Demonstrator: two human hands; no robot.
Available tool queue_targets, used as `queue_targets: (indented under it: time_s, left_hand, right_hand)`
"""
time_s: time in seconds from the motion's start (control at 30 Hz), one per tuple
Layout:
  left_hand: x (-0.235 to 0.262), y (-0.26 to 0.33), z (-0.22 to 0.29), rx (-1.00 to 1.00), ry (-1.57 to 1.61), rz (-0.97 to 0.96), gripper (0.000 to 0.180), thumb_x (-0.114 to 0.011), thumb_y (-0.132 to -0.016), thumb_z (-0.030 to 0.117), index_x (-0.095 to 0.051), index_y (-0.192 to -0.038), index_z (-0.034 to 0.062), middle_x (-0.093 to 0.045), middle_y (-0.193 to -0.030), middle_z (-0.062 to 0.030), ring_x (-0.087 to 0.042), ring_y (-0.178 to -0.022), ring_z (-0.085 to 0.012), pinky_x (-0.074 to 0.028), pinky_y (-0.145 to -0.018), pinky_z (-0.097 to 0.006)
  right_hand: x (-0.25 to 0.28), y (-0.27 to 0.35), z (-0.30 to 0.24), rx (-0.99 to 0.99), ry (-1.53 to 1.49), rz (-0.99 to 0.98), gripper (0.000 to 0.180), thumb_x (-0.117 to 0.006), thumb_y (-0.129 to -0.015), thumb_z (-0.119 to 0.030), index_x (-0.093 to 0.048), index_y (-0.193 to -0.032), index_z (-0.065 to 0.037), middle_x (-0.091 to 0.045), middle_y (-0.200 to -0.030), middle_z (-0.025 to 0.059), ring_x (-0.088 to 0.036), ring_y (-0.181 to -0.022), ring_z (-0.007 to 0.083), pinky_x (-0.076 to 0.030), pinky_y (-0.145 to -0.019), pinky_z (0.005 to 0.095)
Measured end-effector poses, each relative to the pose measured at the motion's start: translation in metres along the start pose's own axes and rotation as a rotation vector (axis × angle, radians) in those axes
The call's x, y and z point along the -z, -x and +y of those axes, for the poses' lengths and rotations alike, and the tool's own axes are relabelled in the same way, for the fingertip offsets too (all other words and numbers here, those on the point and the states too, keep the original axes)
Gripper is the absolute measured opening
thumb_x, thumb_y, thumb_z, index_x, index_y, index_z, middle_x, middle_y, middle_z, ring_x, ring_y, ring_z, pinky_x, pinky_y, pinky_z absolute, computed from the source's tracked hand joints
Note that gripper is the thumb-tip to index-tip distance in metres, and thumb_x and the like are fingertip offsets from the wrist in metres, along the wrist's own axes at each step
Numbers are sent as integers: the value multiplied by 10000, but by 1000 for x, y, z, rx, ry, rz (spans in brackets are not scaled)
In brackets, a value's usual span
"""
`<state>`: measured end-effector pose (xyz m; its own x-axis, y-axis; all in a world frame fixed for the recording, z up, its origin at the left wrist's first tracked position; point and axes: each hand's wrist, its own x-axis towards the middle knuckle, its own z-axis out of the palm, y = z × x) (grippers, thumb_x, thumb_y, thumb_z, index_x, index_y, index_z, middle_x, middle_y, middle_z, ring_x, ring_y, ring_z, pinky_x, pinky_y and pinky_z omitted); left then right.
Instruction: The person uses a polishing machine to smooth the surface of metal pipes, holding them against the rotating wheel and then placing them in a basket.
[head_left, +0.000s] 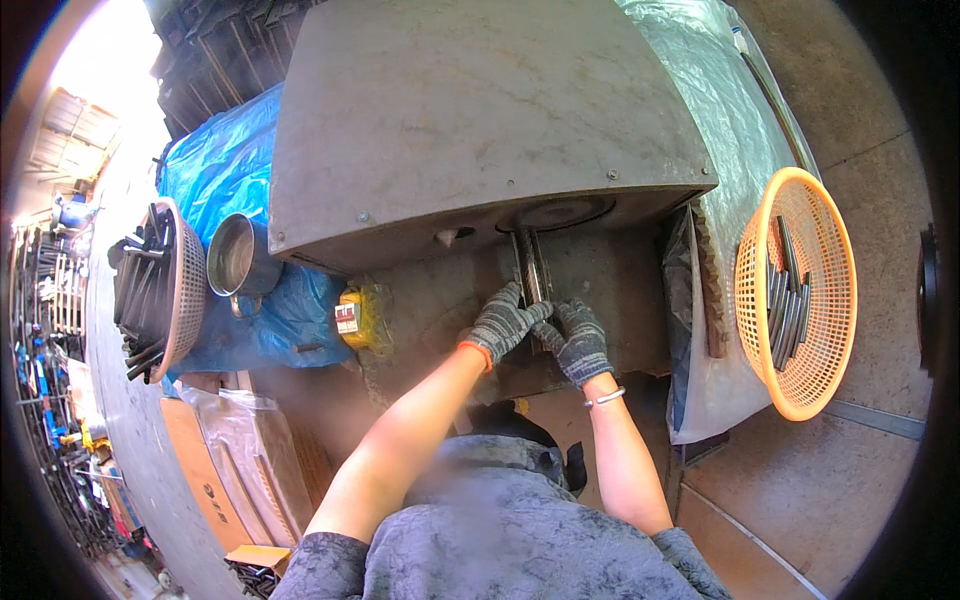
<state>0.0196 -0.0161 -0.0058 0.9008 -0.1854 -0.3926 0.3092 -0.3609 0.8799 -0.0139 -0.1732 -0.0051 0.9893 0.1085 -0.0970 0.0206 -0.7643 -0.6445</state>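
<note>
A shiny metal tube (533, 265) runs toward me from below a round dark opening (563, 212) in the front of a grey metal machine housing (480, 100). Both my hands wear grey knit gloves and are closed about its near end. My left hand (502, 325) grips it from the left, fingers pointing forward. From the right, my right hand (578, 342) curls in, its thumb close to the left one. The gloves hide how far the tube reaches between them.
An orange plastic basket (848, 290) with several dark tubes stands right; a pale basket (187, 290) full of dark tubes stands left. Beside it, a metal mug (243, 258) rests on blue sheeting (225, 150). A yellow packet (368, 318) lies left of my hands.
</note>
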Motion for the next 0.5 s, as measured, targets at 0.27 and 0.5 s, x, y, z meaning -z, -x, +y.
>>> queue_targets:
  time_s: [0.27, 0.5]
  left_hand:
    - [8, 2, 8, 35, -74, -22, 614, -719, -789, 383, -543, -1192, -46, -621, -1093, -247, -592, -1015, -332, -455, -895, -372]
    - [8, 1, 10, 56, -16, -68, 668, -717, -783, 415, -532, -1187, -84, -604, -1114, -267, -581, -1042, -343, -451, -909, -384]
  right_hand:
    - [3, -4, -16, -83, -35, -62, 431, -730, -733, -382, -676, -1009, -55, -628, -1020, 231, -576, -980, 398, -450, -876, 465]
    - [-5, 2, -2, -19, -200, 46, 389, -739, -734, -328, -674, -984, -36, -634, -972, 209, -580, -943, 387, -460, -845, 460]
